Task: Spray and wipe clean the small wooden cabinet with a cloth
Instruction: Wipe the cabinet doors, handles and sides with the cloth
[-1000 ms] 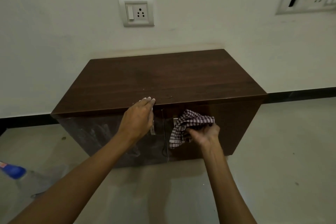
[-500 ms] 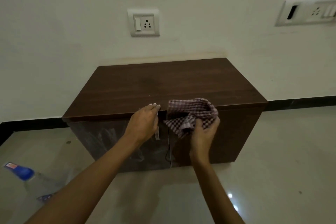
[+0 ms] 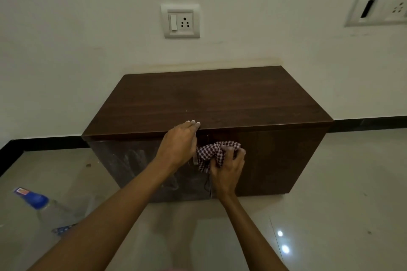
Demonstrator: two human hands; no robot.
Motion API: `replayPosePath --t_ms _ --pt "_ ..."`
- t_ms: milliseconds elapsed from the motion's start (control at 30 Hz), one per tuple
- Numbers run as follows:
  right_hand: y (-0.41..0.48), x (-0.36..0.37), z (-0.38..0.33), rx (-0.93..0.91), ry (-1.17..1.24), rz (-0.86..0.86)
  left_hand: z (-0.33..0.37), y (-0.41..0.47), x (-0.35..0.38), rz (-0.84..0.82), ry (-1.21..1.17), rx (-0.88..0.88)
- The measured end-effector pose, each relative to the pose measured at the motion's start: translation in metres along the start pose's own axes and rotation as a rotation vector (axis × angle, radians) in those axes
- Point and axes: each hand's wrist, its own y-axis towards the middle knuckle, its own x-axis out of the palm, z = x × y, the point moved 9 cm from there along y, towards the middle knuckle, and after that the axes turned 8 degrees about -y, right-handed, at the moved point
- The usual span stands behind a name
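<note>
Cabinet (image 3: 209,99): I see it on the floor, back against the wall.
Left hand (image 3: 178,147): fingers lie flat over the cabinet's top front edge, mid-width, gripping nothing I can make out.
Right hand (image 3: 229,168): fingers bunched round the cloth.
Cloth (image 3: 211,153): checked, pressed against the cabinet front at the door seam.
Bottle (image 3: 33,199): blue-capped, blurred, on the floor left of the cabinet.

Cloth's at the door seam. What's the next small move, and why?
Probably slide the cloth down and left onto the left door: its front shows pale smears, while the right hand grips the cloth bunched at the middle seam. The left hand rests on the top edge of the cabinet.
</note>
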Motion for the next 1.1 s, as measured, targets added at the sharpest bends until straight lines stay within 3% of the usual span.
replayPosePath --t_ms 133,200,367,533,800,1100 --pt "0.023 -0.025 -0.017 -0.010 0.050 0.261 0.001 0.000 0.000 -0.005 0.011 0.004" --pt "0.025 -0.022 -0.020 -0.052 0.002 0.302 0.001 0.001 -0.001 -0.001 0.014 0.002" --pt "-0.021 0.016 0.010 -0.345 -0.137 0.124 0.000 0.001 -0.002 0.020 0.010 0.007" --pt "-0.033 0.035 0.045 -0.170 -0.118 -0.028 0.002 0.001 -0.003 0.032 0.013 0.023" --pt "0.012 0.000 0.001 -0.087 0.151 0.271 0.004 0.003 -0.004 0.074 0.015 0.027" --pt "-0.003 0.008 0.004 -0.145 0.042 0.136 0.005 0.002 -0.006 0.075 0.010 0.010"
